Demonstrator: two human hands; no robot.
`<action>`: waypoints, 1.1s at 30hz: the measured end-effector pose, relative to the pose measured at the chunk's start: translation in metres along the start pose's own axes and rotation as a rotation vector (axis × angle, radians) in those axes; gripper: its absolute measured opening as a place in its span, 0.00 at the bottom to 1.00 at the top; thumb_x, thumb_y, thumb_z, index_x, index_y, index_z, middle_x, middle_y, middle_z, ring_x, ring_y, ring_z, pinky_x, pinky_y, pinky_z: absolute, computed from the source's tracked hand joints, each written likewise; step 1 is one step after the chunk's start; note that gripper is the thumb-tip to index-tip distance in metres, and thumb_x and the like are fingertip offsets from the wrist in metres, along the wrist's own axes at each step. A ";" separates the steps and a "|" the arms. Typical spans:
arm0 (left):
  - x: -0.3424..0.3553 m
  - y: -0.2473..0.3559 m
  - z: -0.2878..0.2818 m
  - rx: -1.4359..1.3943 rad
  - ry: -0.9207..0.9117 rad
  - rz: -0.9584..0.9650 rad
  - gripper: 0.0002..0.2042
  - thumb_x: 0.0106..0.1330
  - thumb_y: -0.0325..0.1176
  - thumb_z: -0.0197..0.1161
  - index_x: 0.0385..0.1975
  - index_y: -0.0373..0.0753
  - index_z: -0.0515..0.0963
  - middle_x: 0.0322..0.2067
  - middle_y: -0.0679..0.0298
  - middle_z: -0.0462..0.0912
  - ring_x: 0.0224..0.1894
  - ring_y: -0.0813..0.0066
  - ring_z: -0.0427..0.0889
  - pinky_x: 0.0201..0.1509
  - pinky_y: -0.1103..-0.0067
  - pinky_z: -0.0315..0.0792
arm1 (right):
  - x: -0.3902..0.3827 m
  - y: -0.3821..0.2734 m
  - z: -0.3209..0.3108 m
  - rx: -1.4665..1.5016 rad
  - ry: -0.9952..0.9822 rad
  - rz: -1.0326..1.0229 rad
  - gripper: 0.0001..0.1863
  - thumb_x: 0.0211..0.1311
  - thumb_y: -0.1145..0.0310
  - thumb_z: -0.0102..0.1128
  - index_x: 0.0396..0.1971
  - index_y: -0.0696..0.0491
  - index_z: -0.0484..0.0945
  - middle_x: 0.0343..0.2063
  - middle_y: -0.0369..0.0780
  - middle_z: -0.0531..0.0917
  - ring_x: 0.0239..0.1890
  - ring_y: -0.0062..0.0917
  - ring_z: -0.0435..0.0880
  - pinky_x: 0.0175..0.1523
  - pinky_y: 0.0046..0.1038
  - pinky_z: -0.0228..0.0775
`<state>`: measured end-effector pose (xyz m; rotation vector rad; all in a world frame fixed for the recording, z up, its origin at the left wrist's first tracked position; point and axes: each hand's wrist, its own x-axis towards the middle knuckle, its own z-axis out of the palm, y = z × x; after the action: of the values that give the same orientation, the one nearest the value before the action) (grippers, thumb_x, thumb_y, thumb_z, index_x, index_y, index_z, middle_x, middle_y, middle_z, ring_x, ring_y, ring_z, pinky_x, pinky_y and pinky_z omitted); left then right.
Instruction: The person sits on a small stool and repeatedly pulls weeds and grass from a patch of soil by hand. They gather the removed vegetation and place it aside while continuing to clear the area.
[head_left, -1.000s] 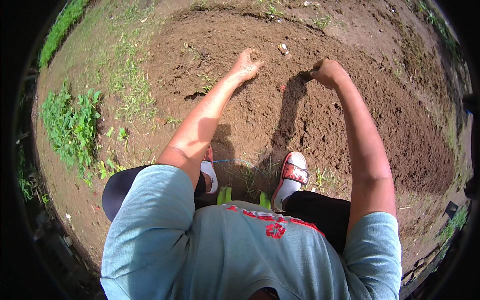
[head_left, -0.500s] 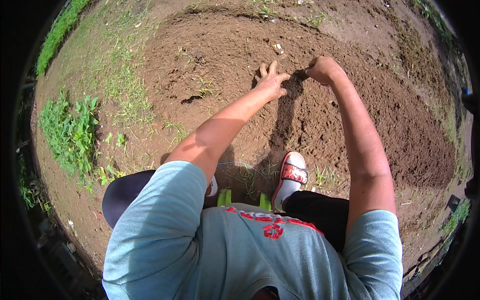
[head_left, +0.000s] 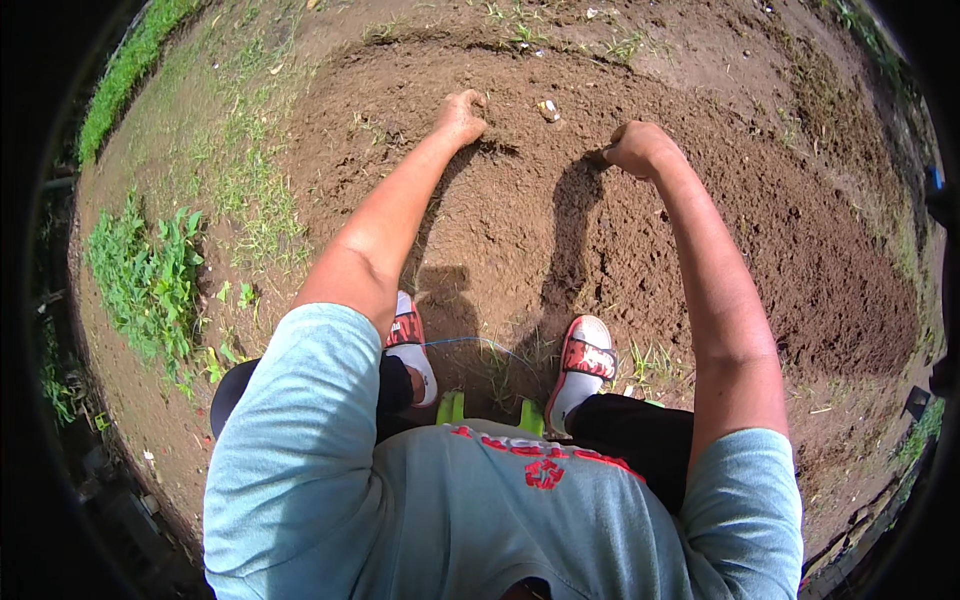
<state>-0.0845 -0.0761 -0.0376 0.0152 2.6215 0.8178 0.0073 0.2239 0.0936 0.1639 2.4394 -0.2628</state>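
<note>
My right hand point(head_left: 640, 150) is closed round a dark tool point(head_left: 603, 158), of which only a short dark piece shows at the fingers, low over the loose brown soil point(head_left: 740, 220). What kind of tool it is cannot be made out. Farther left, my left hand point(head_left: 462, 117) is held with its fingers curled together over the soil. Anything between those fingers is too small to name. A small whitish scrap point(head_left: 548, 110) lies on the dirt between my two hands.
My feet in red and white slide sandals point(head_left: 588, 355) stand on the ground, a thin blue string point(head_left: 470, 339) between them. Bright green legs of a low seat point(head_left: 531, 416) show below me. A leafy green plant point(head_left: 148, 275) grows at left, beside sparse grass point(head_left: 255, 170).
My left hand has moved left and farther away from beside the right hand, its spread fingers now curled. The right hand has barely moved. My left foot has come into view.
</note>
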 end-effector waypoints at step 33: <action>-0.076 0.037 -0.060 0.218 -0.141 0.290 0.28 0.68 0.39 0.68 0.67 0.37 0.73 0.62 0.43 0.79 0.66 0.48 0.78 0.70 0.63 0.72 | 0.004 -0.001 -0.005 0.018 -0.034 0.026 0.19 0.63 0.60 0.63 0.42 0.61 0.88 0.41 0.50 0.90 0.41 0.38 0.91 0.50 0.35 0.83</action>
<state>-0.0408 -0.0880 0.0556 0.5042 2.5934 0.5912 0.0013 0.2245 0.0952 0.1977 2.3999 -0.2734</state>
